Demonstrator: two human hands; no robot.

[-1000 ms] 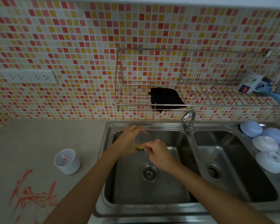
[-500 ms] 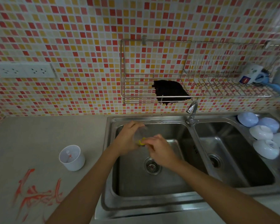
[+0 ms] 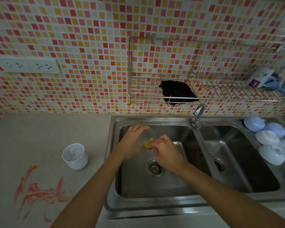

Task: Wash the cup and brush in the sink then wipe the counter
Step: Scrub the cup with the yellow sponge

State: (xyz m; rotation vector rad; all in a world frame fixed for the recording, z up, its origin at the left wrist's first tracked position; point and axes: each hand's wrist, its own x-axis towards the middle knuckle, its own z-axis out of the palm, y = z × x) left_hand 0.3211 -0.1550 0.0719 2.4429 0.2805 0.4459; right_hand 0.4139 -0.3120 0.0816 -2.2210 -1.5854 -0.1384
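Over the left sink basin (image 3: 155,186) my left hand (image 3: 132,142) grips a clear plastic cup (image 3: 144,137), tilted on its side with its mouth toward my right hand. A small yellow thing (image 3: 147,143) shows at the cup's mouth, pinched by the fingers of my right hand (image 3: 166,150); I cannot tell what it is. Red paint smears (image 3: 38,193) mark the grey counter (image 3: 39,132) at the lower left. A white cup (image 3: 75,156) with a little red inside stands on the counter left of the sink.
A tap (image 3: 198,115) stands between the two basins. A wire rack (image 3: 204,89) on the tiled wall holds a black cloth (image 3: 178,92) and a blue-and-white thing (image 3: 262,79). Several white bowls (image 3: 270,145) lie upside down right of the sink. Wall sockets (image 3: 28,65) are at left.
My hands stay together over the left basin with the cup. The camera has tilted, so the wall fills more of the view.
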